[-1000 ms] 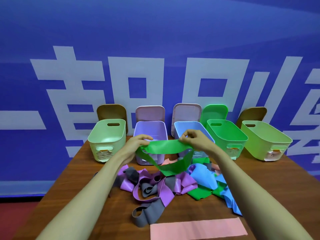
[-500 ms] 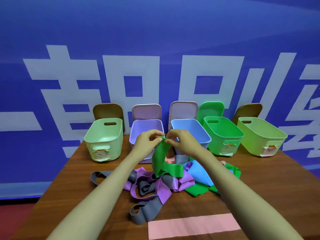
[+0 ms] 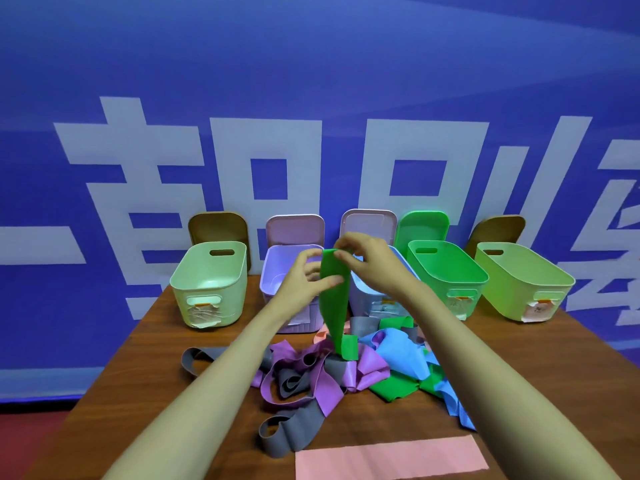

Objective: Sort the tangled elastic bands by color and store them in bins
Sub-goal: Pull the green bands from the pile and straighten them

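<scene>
A green elastic band hangs doubled from my hands, its lower end reaching the pile. My right hand pinches the band's top fold. My left hand holds the band just below, thumb against its side. Under them lies a tangle of purple bands, grey bands, blue bands and another green band. Behind stand the bins: pale green bin, lilac bin, light blue bin partly hidden by my right hand, green bin and lime bin.
A pink band lies flat at the wooden table's front edge. Lids lean upright behind each bin against the blue banner wall. The table's left edge runs close to the pale green bin.
The green band, first stretched wide between both hands, has been folded together and lifted. My hands have come close at its top and risen in front of the lilac and blue bins.
</scene>
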Tool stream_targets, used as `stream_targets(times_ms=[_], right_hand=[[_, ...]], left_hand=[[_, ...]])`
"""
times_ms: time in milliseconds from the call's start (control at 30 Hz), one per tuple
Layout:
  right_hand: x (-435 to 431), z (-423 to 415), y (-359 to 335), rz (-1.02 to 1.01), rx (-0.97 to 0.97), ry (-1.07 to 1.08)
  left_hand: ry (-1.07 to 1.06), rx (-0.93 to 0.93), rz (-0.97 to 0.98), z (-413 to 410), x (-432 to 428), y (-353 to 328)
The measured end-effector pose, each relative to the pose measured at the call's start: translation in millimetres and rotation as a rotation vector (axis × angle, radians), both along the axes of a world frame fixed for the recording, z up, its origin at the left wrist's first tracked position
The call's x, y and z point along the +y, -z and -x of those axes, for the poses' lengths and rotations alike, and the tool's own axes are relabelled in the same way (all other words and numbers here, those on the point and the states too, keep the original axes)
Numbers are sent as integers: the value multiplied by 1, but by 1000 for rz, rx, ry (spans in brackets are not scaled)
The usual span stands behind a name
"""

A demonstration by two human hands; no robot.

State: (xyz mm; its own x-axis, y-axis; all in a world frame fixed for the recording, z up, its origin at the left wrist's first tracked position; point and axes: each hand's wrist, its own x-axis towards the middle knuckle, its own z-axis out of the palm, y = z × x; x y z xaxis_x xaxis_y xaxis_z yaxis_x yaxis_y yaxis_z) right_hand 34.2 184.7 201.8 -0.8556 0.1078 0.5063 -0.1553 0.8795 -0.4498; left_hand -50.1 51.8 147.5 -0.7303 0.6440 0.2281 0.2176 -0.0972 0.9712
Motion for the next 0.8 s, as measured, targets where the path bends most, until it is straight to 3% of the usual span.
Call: stream_targets(times_ms=[300,500,800], right_hand=[[6,6,-28,181,113,52],[17,13,-25,378,125,184],[25,29,52,410,-87,318]], left_hand=[[120,-118,-8,-4,-4,5],[211,-136,179,2,-34,24],[116,-120,497,40,-110,60]])
